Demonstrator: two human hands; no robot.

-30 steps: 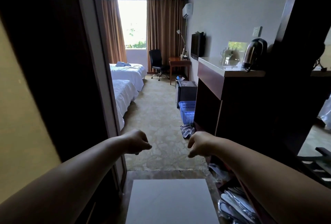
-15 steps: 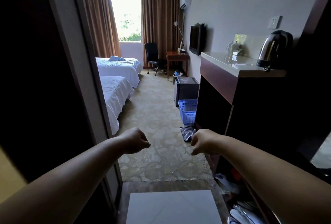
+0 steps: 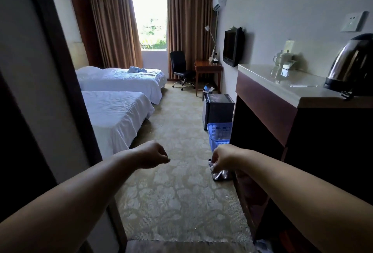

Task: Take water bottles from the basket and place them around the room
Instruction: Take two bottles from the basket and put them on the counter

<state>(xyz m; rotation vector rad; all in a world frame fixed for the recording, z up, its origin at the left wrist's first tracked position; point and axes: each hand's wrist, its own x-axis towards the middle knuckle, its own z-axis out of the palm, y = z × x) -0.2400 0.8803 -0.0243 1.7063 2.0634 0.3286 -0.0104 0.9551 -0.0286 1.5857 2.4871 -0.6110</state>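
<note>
Two bare forearms reach into a dim hotel room, with the basket ahead on the right.

The left hand (image 3: 151, 154) is curled tight and holds nothing visible. The right hand (image 3: 223, 157) curls downward, fingertips hidden; I cannot tell whether it touches the shiny crinkled bundle (image 3: 219, 175) on the patterned carpet (image 3: 177, 192). Just beyond, the blue lattice-plastic basket (image 3: 219, 135) stands against the dark wooden cabinet (image 3: 262, 131), which cuts off its right side. Its contents are indistinct.

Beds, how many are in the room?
2. The near bed lies on the left; the far bed lies behind it, closer to the window. More may be hidden out of view on the left.
</note>
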